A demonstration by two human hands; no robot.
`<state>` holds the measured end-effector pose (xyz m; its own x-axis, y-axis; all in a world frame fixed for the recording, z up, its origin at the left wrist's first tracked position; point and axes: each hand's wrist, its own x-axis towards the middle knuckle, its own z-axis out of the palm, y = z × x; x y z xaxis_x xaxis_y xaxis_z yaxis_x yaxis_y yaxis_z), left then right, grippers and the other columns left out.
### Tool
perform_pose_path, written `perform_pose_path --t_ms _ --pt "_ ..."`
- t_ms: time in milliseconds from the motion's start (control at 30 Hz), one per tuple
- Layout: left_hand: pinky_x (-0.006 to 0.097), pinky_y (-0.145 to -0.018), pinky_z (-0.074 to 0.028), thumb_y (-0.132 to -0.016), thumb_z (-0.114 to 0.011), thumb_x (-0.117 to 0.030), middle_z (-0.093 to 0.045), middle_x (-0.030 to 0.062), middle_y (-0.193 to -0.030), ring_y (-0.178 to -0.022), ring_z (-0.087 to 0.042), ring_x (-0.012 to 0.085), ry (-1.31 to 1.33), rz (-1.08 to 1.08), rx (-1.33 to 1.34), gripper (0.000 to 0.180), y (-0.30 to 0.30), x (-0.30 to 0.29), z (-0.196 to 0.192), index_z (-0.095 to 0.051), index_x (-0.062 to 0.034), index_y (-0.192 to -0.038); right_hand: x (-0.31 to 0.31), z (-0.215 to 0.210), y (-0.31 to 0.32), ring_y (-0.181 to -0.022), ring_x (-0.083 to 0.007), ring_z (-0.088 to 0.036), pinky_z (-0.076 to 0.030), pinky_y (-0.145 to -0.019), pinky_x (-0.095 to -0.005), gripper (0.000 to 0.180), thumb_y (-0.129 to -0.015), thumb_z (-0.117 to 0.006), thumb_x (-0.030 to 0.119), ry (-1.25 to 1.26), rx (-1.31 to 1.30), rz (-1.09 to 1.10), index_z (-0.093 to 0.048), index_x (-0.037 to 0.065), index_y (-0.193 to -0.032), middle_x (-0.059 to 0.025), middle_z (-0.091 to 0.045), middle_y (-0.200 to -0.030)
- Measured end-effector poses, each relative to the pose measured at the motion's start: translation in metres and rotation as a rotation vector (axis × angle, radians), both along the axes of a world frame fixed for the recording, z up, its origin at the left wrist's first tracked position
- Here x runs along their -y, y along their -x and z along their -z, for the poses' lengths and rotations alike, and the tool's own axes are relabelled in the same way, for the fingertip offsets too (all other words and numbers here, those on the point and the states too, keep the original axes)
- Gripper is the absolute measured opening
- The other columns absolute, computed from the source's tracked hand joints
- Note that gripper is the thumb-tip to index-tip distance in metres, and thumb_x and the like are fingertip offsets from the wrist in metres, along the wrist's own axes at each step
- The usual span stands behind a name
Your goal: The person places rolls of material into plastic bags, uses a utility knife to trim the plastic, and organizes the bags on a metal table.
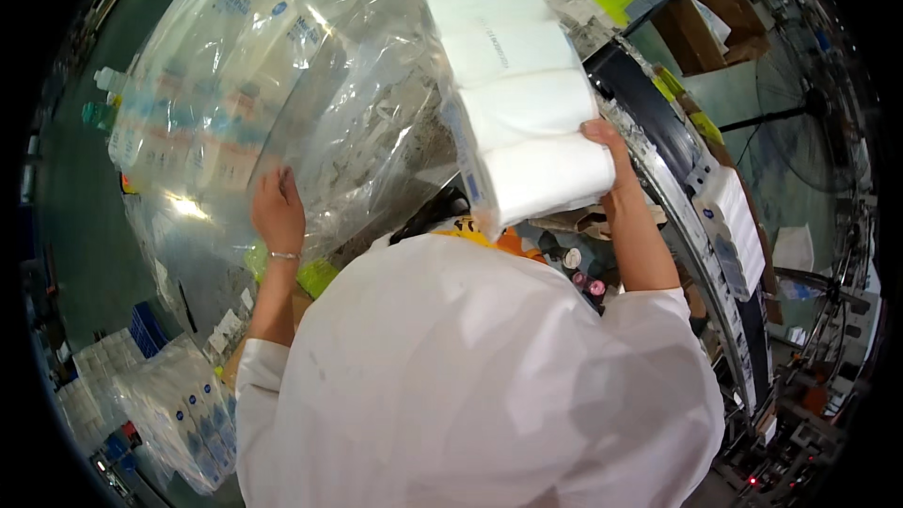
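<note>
My right hand point(607, 150) grips the near right edge of a long pack of white tissue bundles point(527, 103) wrapped in clear film. Its thumb lies on top, and the pack stretches away from me toward the far edge of the view. On the left, the fingers of my left hand point(278, 212) are curled at the edge of a large clear plastic bag point(376, 66). Inside the bag's left part stand several printed tissue packs point(221, 75), seen through the shiny film. Exactly how the left fingertips meet the film is partly hidden.
A black conveyor point(649, 103) curves down the right side, carrying another white tissue pack point(732, 230). Beyond it are an open cardboard box point(705, 28) and a fan point(800, 103). More bagged packs point(183, 404) stand at lower left. Small spools point(588, 284) lie near my waist.
</note>
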<state>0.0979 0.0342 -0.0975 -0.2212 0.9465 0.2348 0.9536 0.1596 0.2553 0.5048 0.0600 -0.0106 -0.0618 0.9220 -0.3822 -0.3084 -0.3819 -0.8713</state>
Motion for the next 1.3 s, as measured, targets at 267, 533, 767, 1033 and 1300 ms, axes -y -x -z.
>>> perform_pose_path --t_ms 267,533,767,1033,1300 --pt "0.023 -0.053 -0.04 -0.083 -0.053 -0.022 -0.054 0.0024 -0.063 -0.058 -0.05 0.0088 -0.102 -0.099 1.004 0.023 0.018 -0.049 -0.032 -0.059 0.0005 -0.084 0.007 -0.006 -0.036 -0.083 -0.0241 -0.057 -0.047 -0.074 -0.0336 0.063 -0.059 -0.06 0.024 -0.054 0.098 -0.132 -0.045 -0.002 -0.114 -0.0149 -0.055 -0.097" --pt "0.021 -0.049 -0.035 -0.083 -0.054 -0.016 -0.049 -0.0018 -0.061 -0.054 -0.04 0.0059 -0.304 0.156 0.883 0.015 -0.002 -0.022 -0.107 -0.056 -0.0013 -0.08 -0.022 0.031 0.004 -0.09 -0.0265 -0.057 -0.045 -0.082 -0.0368 0.063 -0.055 -0.06 0.019 0.251 -0.237 -0.673 -0.046 -0.005 -0.112 -0.0168 -0.055 -0.101" --pt "0.025 -0.048 -0.038 -0.077 -0.059 -0.005 -0.051 0.0076 -0.064 -0.051 -0.047 0.0168 -0.395 0.48 0.578 0.006 -0.032 0.045 -0.149 -0.055 -0.0011 -0.079 -0.053 0.022 0.071 -0.094 -0.0243 -0.056 -0.047 -0.08 -0.0327 0.067 -0.066 -0.063 0.021 0.027 -0.068 -0.639 -0.035 -0.006 -0.121 -0.0169 -0.052 -0.106" --pt "0.025 -0.052 -0.038 -0.077 -0.057 -0.002 -0.051 0.0072 -0.066 -0.057 -0.047 0.0147 -0.553 0.393 0.584 0.003 -0.033 0.043 -0.159 -0.055 0.0001 -0.078 -0.084 -0.028 0.306 -0.084 -0.0124 -0.05 -0.043 -0.07 -0.0278 0.048 -0.077 -0.056 0.017 -0.398 0.015 -0.514 -0.041 -0.003 -0.118 -0.0074 -0.053 -0.097" --pt "0.03 -0.053 -0.038 -0.075 -0.056 0.0 -0.049 0.0095 -0.065 -0.058 -0.047 0.0248 -0.345 0.668 0.593 0.005 -0.027 0.051 -0.161 -0.052 -0.0021 -0.077 -0.193 0.047 0.42 -0.079 -0.0069 -0.049 -0.041 -0.067 -0.0238 0.05 -0.074 -0.054 0.007 -0.992 0.085 -0.89 -0.039 0.004 -0.122 -0.0009 -0.054 -0.088"
